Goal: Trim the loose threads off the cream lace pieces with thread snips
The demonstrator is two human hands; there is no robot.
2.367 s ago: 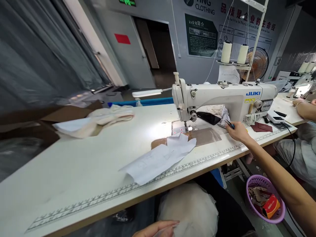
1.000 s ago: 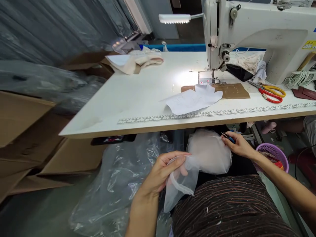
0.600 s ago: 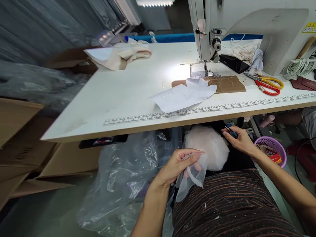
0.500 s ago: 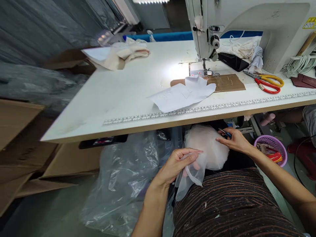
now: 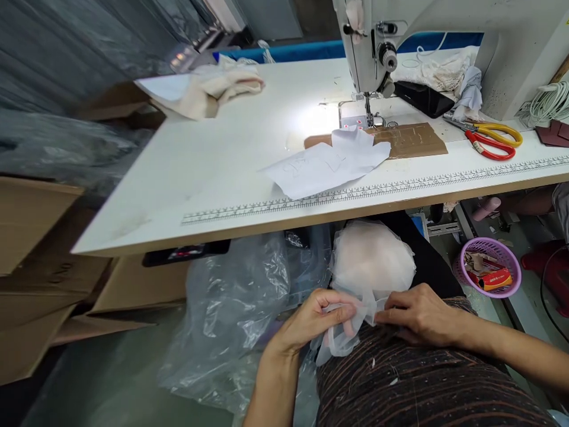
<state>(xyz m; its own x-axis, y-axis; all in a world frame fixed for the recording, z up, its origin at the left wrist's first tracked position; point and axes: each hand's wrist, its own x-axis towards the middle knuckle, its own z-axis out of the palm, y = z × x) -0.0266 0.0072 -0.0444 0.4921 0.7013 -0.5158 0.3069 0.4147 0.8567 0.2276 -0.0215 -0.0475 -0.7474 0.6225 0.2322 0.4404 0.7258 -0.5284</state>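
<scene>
Below the table edge, my left hand (image 5: 315, 317) and my right hand (image 5: 420, 317) meet on my lap, both pinched on a piece of sheer white fabric (image 5: 351, 323). The piece hangs down over my dark striped lap (image 5: 422, 385). A rounded bundle of the same sheer fabric (image 5: 373, 258) lies just beyond my hands, under the table. The small snips seen earlier in my right hand are hidden now.
A white sewing table (image 5: 213, 172) carries a white sewing machine (image 5: 444, 29), a white paper pattern (image 5: 329, 166), a brown card (image 5: 413, 139), orange-and-red scissors (image 5: 493, 139) and cream cloth (image 5: 213, 89). Clear plastic bags (image 5: 231, 308), cardboard boxes (image 5: 40, 237) and a purple basket (image 5: 489, 273) stand around.
My right hand came back from the table with small snips, went down to the bundle, then moved to my lap beside my left hand. The view tilted downward.
</scene>
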